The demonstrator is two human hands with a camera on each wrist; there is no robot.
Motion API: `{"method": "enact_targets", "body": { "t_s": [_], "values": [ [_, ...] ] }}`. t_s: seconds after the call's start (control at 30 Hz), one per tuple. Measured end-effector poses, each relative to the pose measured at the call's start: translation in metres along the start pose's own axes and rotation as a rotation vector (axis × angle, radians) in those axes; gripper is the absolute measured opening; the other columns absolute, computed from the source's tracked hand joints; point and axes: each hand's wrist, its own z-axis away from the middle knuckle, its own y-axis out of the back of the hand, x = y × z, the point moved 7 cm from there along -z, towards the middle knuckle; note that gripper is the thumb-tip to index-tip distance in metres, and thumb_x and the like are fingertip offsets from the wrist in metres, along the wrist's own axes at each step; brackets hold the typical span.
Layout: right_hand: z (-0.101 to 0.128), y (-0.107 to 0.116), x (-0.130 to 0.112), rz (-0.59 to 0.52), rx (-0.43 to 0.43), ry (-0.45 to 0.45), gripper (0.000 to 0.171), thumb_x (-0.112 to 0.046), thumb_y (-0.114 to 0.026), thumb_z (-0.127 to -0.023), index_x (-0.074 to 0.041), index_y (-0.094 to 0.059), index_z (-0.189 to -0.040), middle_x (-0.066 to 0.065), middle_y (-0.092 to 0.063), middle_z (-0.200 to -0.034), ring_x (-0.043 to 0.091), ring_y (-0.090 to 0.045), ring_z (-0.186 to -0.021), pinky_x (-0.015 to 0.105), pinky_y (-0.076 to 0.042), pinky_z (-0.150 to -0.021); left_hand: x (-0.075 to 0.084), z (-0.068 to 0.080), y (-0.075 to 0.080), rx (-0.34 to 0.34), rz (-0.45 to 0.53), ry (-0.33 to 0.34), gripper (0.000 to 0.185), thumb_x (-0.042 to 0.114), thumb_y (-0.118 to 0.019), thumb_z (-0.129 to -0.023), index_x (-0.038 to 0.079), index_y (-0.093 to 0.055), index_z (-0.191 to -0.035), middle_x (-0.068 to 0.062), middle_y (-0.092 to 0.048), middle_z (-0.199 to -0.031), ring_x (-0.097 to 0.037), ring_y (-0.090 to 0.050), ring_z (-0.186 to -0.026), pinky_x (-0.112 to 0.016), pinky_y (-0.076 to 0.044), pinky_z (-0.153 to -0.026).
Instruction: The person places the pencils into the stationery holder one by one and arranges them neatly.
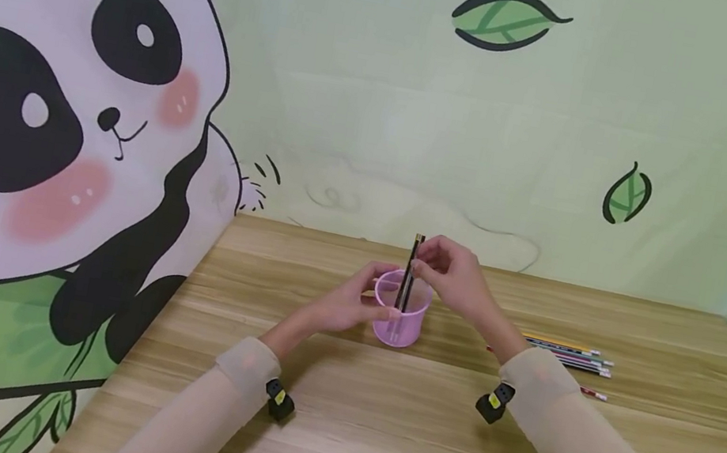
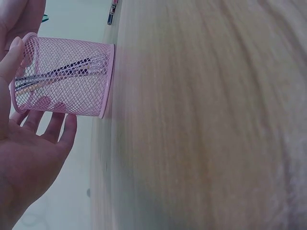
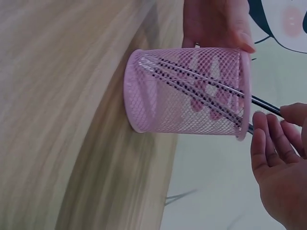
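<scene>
My left hand [image 1: 350,306] wraps the left side of the pink mesh pencil cup [image 1: 401,309], thumb on the rim and fingers curved round the wall, which I judge keeps the light cup from sliding or tipping on the wooden table [image 1: 372,436]. The cup stands upright near the far middle of the table. Inside it lean two dark pencils [image 1: 408,282], their lower ends resting on the base and their tops sticking above the rim. My right hand [image 1: 453,273] hovers just right of the cup and pinches the upper part of those pencils between thumb and fingertips, holding them high, it seems, so their ends go down inside the mesh. Further right, well apart from the cup, a loose bunch of pencils [image 1: 566,355] lies flat on the table; I make out about six or seven, though they overlap too much for an exact count.
</scene>
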Motion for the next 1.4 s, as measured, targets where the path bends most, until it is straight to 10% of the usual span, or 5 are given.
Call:
{"method": "enact_targets", "body": {
  "t_s": [0.87,1.4],
  "values": [
    [0.036,0.072,0.055,0.408,-0.091,-0.063,0.007,-0.006,-0.071,-0.101,-0.001,-0.072,-0.105,0.009,-0.071,-0.096,0.024,-0.065,-0.091,0.044,-0.058,-0.085,0.000,-0.001,-0.001,0.008,0.006,-0.010,0.075,0.016,-0.079,-0.097,0.010,-0.036,-0.158,-0.011,-0.048,-0.157,-0.029,-0.048,-0.145,-0.042,-0.044,-0.120],
    [0.062,0.082,0.107,0.489,-0.193,-0.109,0.004,-0.001,-0.076,-0.095,-0.001,-0.072,-0.094,0.002,-0.069,-0.085,0.016,-0.062,-0.080,0.031,-0.054,-0.071,0.001,0.002,0.000,0.014,-0.027,0.008,0.078,0.023,-0.080,-0.097,0.013,-0.035,-0.159,-0.011,-0.047,-0.158,-0.030,-0.046,-0.147,-0.042,-0.043,-0.121]
  ]
}}
